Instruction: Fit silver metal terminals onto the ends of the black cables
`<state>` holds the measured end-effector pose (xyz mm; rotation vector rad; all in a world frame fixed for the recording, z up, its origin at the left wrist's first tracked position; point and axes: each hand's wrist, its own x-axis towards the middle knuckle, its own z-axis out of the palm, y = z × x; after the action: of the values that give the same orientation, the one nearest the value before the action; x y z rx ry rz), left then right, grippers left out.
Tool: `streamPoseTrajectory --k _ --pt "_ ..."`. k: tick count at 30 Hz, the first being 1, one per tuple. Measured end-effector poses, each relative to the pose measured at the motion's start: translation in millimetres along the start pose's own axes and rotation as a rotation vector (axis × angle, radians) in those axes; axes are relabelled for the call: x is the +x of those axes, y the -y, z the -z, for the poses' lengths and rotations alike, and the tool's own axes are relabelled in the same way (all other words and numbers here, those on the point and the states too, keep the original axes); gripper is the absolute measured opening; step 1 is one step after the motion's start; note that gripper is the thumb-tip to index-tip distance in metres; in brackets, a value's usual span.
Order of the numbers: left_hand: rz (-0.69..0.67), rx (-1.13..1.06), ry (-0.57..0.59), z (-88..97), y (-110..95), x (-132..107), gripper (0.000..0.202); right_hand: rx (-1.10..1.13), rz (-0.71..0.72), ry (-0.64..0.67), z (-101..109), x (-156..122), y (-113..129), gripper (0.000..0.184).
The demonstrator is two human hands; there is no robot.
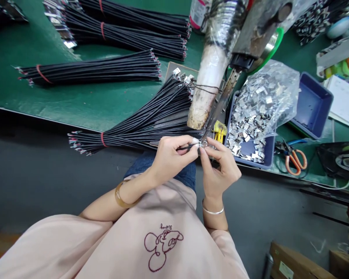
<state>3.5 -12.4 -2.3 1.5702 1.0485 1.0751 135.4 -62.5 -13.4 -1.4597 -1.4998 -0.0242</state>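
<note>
Bright light glints off the plastic bag (282,83) and green tabletop (104,106), with stretched outer edges

This looks like a workshop or a small factory where people make cables. A long green table (75,108) has big bunches of black cables (95,71) on it, all much the same. Red bands (102,30) hold some bunches together, and little wires poke out of the ends. A home would not have so many! A blue tray (268,157) has a heap of tiny shiny metal pieces (247,135) in it, and some are in a clear plastic bag (291,83). There is a green spool (278,44) of wire and a cutter with orange handles (289,164). A brown cardboard box (296,265) is down below.
</note>
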Motion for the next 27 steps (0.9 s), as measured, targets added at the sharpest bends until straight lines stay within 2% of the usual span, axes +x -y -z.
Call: streamPoseTrajectory --k 4,10,15,21,27 --pt "-0.057 -0.01 -0.025 -1.0 -0.5 1.6 0.012 -0.001 0.01 -0.005 0.8 1.1 2.8 0.015" --pt "0.084 -0.061 0.049 0.5 0.7 2.5 0.012 -0.02 0.031 0.009 2.0 -2.9 2.0 0.014" --pt "0.146 -0.097 0.077 1.1 0.8 4.2 0.014 0.02 -0.008 0.023 1.1 -2.9 0.1 0.014" --pt "0.125 -0.112 0.073 1.4 -1.0 5.9 0.014 0.082 -0.057 0.0 0.6 -1.1 2.3 0.016" --pt "0.147 -0.164 0.118 4.1 -1.0 8.1 0.013 0.078 -0.072 -0.01 0.1 -1.9 4.1 0.014"
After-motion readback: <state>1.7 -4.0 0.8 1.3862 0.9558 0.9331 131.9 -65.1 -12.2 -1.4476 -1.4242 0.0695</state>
